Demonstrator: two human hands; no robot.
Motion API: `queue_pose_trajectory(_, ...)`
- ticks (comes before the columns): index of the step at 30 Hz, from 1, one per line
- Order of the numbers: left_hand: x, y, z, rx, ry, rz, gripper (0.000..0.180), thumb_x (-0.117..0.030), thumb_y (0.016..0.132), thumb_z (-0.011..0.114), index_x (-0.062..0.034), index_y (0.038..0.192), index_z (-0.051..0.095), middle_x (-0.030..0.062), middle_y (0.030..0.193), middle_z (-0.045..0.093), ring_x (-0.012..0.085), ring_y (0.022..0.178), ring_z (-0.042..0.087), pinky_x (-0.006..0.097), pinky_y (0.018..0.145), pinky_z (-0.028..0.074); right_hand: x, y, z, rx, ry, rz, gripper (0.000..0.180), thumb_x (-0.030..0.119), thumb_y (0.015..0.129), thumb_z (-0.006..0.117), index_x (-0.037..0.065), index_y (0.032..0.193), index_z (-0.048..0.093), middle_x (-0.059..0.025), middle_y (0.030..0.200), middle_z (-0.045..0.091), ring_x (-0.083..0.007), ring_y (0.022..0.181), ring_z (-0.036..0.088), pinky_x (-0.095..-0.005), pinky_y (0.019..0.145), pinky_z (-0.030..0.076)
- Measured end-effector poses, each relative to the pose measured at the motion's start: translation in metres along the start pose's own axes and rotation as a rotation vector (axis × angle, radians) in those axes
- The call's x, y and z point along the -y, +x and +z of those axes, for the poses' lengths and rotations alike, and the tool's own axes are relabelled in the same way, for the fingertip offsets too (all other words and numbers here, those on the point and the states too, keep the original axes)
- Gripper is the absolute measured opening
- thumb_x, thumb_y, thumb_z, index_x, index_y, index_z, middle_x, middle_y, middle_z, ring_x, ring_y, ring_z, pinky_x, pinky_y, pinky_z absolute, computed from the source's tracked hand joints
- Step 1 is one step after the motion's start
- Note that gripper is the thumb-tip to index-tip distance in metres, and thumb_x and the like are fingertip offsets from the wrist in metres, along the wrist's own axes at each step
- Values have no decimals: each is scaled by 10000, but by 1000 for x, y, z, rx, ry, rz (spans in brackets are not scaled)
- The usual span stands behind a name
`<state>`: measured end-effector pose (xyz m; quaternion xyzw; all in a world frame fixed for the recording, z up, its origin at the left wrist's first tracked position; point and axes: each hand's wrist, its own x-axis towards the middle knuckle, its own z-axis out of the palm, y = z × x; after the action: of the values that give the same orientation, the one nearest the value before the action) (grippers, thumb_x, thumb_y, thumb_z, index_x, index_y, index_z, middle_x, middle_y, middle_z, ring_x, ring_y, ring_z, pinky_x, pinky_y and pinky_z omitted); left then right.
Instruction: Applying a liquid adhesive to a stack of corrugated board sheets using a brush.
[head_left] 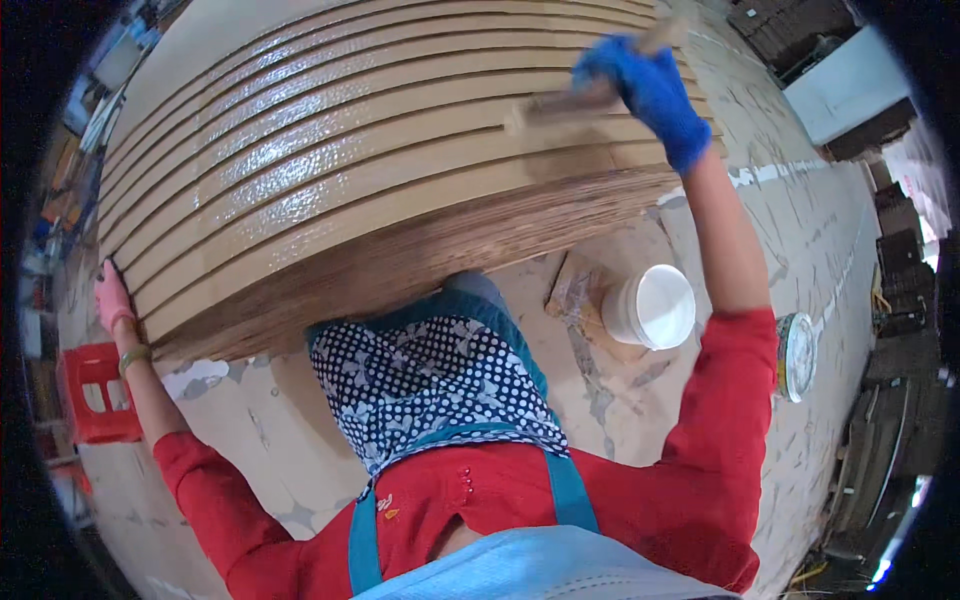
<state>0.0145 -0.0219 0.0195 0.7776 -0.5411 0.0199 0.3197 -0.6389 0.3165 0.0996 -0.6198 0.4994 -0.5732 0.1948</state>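
A blue-gloved right hand, my right hand (655, 95), grips a wide paintbrush (570, 103) over the right part of a stack of beige boards (400, 150). The brush is smeared by motion; its bristle end points left, and whether it touches the surface I cannot tell. Narrow dark gaps run between the long strips on top, and a wet gloss shines on their left half. At the stack's near left corner rests my left hand (114, 298) in a pink glove, its fingers stretched along the edge and holding nothing visible.
A white bucket (620, 312) stands on a piece of cardboard right of my apron (440, 390). Farther right is a round tub (797, 358) with a blue-green rim. A red plastic stool (100, 425) is below my left hand. Dark stacks (880, 430) line the right side.
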Motion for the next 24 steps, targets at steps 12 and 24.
queue_pose_trajectory(12, 1, -3, -4, 38, 7, -15, 728, -580, 728, 378, 43, 1090, 481, 204, 1127, 477, 326, 1054, 444, 374, 896, 312, -46, -4, -13, -185, -168, 67, 179, 162, 778, 521, 2, 736, 587, -49, 687, 573, -116, 667, 538, -253, 639, 434)
queue_pose_trajectory(24, 17, 22, 14, -2, 43, 18, 751, -592, 721, 374, 37, 1123, 455, 207, 1144, 462, 322, 1086, 418, 373, 915, 297, 4, -77, -1, -360, -21, 113, 197, 176, 801, 515, 5, 761, 606, -20, 673, 565, -66, 509, 461, -213, 481, 376)
